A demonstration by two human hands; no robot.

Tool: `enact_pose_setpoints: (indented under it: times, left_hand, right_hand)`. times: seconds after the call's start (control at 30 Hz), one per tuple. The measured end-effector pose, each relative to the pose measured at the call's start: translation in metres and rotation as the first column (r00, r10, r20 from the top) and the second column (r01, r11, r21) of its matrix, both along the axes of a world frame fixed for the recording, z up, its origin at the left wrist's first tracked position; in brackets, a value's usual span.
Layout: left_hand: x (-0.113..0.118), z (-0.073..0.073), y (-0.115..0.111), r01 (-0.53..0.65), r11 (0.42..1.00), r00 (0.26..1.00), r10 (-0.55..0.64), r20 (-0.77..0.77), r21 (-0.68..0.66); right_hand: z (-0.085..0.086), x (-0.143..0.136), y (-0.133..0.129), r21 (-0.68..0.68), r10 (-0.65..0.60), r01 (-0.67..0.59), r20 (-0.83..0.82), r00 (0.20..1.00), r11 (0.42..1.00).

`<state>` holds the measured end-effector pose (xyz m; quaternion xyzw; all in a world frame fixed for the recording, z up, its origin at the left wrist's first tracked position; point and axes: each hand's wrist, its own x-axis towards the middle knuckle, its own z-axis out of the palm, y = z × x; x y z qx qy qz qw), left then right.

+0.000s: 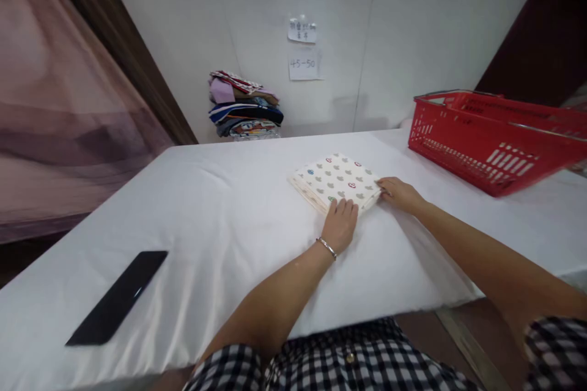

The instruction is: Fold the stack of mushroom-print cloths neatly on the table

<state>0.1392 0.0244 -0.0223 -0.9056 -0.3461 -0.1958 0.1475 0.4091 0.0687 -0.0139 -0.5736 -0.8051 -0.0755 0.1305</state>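
Note:
A folded cream cloth (339, 178) lies flat on the white-covered table, printed with small grey shapes and a few red, blue and green ones. Its layered edges show along the left side. My left hand (340, 226), with a silver bracelet at the wrist, rests its fingers stretched out on the cloth's near edge; the thumb is hidden. At the right corner, my right hand (402, 195) pinches the cloth's edge between thumb and fingers.
A red plastic basket (472, 146) stands on the table's right side. A dark flat panel (119, 296) lies at the left front. Behind the table's far edge rises a stack of folded fabrics (245, 107). Paper signs (304, 64) hang on the wall, and a curtain (68, 104) hangs at left.

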Motion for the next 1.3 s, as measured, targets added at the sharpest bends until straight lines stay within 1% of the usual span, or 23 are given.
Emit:
enact_pose_setpoints:
  times: [0.07,0.1,0.2,0.27,0.33,0.43,0.5,0.53,0.6,0.67,0.73,0.8,0.83,0.93,1.0,1.07,1.13,1.17,1.2,1.23,1.3]
  left_hand:
    - [0.001,-0.001,-0.001,-0.013,1.0,1.0,0.013,-0.013,0.004]
    - [0.001,-0.001,-0.001,-0.017,1.0,1.0,0.017,-0.012,0.008]
    - [0.002,0.0,-0.001,-0.021,1.0,1.0,0.021,0.003,0.012]
    - [0.002,0.001,-0.001,-0.027,1.0,1.0,0.027,0.015,0.006]
    - [0.001,0.001,-0.001,-0.031,1.0,0.999,0.031,0.022,0.002]
    - [-0.001,0.0,-0.001,-0.019,1.0,0.999,0.019,0.026,0.016]
    - [-0.003,-0.001,-0.001,-0.006,1.0,1.0,0.005,0.025,0.027]
    - [-0.003,-0.002,-0.001,-0.002,1.0,1.0,0.001,0.026,0.03]
    - [-0.003,-0.003,-0.001,-0.003,1.0,1.0,0.002,0.028,0.025]
    - [-0.002,-0.003,0.0,-0.007,1.0,1.0,0.006,0.031,0.016]
    - [-0.001,-0.004,0.0,-0.008,1.0,0.999,0.008,0.031,0.01]
    - [-0.001,-0.004,0.001,-0.006,1.0,1.0,0.006,0.03,0.005]
    - [-0.001,-0.004,0.001,-0.003,1.0,1.0,0.003,0.03,0.002]
    - [-0.002,-0.005,0.001,0.007,1.0,0.999,-0.007,0.032,-0.006]
    - [-0.002,-0.007,0.002,0.01,1.0,0.999,-0.01,0.041,-0.002]
    - [-0.001,-0.009,0.002,0.011,1.0,0.998,-0.011,0.056,0.002]
    - [-0.001,-0.01,0.002,0.014,1.0,0.997,-0.013,0.076,-0.005]
    - [-0.001,-0.01,0.001,0.015,1.0,0.996,-0.014,0.089,-0.015]
    - [-0.001,-0.009,0.001,0.024,0.999,0.994,-0.021,0.105,-0.03]
    - [-0.002,-0.008,0.001,0.043,0.998,0.992,-0.037,0.125,-0.052]
    - [-0.005,-0.002,0.003,0.111,0.986,0.98,-0.089,0.177,-0.121]
  right_hand:
    - [0.008,-0.003,0.001,-0.015,0.027,-0.027,-0.001,1.0,1.0]
    - [0.013,-0.006,0.001,-0.002,0.04,-0.04,-0.023,0.999,0.999]
    - [0.028,-0.026,0.0,0.099,0.084,-0.07,-0.143,0.986,0.993]
    - [0.031,-0.041,0.0,0.123,0.115,-0.095,-0.165,0.98,0.988]
    - [0.024,-0.053,0.002,0.043,0.1,-0.096,-0.107,0.989,0.994]
    - [0.005,-0.059,0.004,-0.141,-0.023,0.02,-0.023,0.999,0.99]
    - [-0.004,-0.056,0.007,-0.214,-0.084,0.08,-0.009,0.996,0.974]
    - [-0.006,-0.054,0.01,-0.24,-0.099,0.093,-0.011,0.995,0.966]
    - [-0.004,-0.05,0.017,-0.277,-0.106,0.093,-0.032,0.994,0.956]
    - [0.002,-0.047,0.029,-0.262,-0.104,0.083,-0.067,0.992,0.961]
    - [0.006,-0.047,0.042,-0.182,-0.095,0.081,-0.067,0.993,0.98]
    - [0.005,-0.047,0.054,-0.111,-0.083,0.083,-0.002,0.997,0.99]
    - [0.003,-0.047,0.059,-0.101,-0.064,0.068,0.043,0.997,0.993]
    - [-0.009,-0.044,0.069,-0.136,0.027,-0.003,0.17,0.985,0.991]
    - [-0.016,-0.04,0.072,-0.154,0.086,-0.052,0.218,0.972,0.987]
    - [-0.019,-0.036,0.073,-0.157,0.143,-0.111,0.212,0.967,0.981]
    - [-0.018,-0.035,0.075,-0.163,0.193,-0.169,0.145,0.971,0.972]
    - [-0.016,-0.035,0.076,-0.176,0.174,-0.158,0.078,0.982,0.972]
    - [-0.014,-0.036,0.076,-0.2,0.117,-0.115,-0.003,0.993,0.973]
    - [-0.011,-0.037,0.077,-0.231,0.033,-0.051,-0.082,0.996,0.972]
    - [-0.005,-0.038,0.079,-0.292,-0.154,0.093,-0.192,0.969,0.952]
